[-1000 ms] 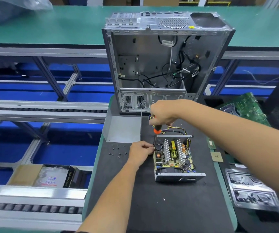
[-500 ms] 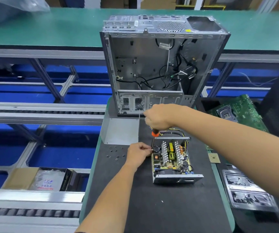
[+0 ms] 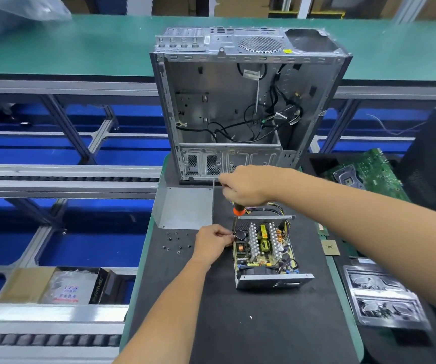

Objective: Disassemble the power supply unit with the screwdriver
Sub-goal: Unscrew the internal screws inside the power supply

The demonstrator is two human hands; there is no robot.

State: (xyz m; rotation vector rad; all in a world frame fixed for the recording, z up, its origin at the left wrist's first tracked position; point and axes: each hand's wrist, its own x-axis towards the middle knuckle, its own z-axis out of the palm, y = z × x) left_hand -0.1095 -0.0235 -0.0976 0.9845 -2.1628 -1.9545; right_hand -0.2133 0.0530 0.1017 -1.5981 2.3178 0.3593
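Our right hand (image 3: 245, 185) is curled round the handle of the screwdriver (image 3: 238, 210), of which only the orange collar shows below the fist; the shaft runs nearly straight down from there, its tip hidden at the far left corner of the power supply unit (image 3: 264, 248). Our left hand (image 3: 213, 241) pinches something small against the left wall of the unit, just beside that same corner; whether it grips the shaft, a screw or the wall edge we cannot tell.

The unit sits open on the black mat (image 3: 238, 324), lid off, its circuit board and heatsinks bare, its long axis running away from us, front panel toward us. The driver stands upright over the far left end, so the screw we judge to be in hand lies directly below the right fist, and the left hand is the nearer one to steady it. The turn calls for keeping the shaft vertical.

Left of the unit a scatter of loose screws (image 3: 176, 241) lies on the mat, and beyond them a bent metal cover (image 3: 185, 206). Behind stands the empty computer case (image 3: 238, 101), with a green motherboard (image 3: 369, 174) off to the right.
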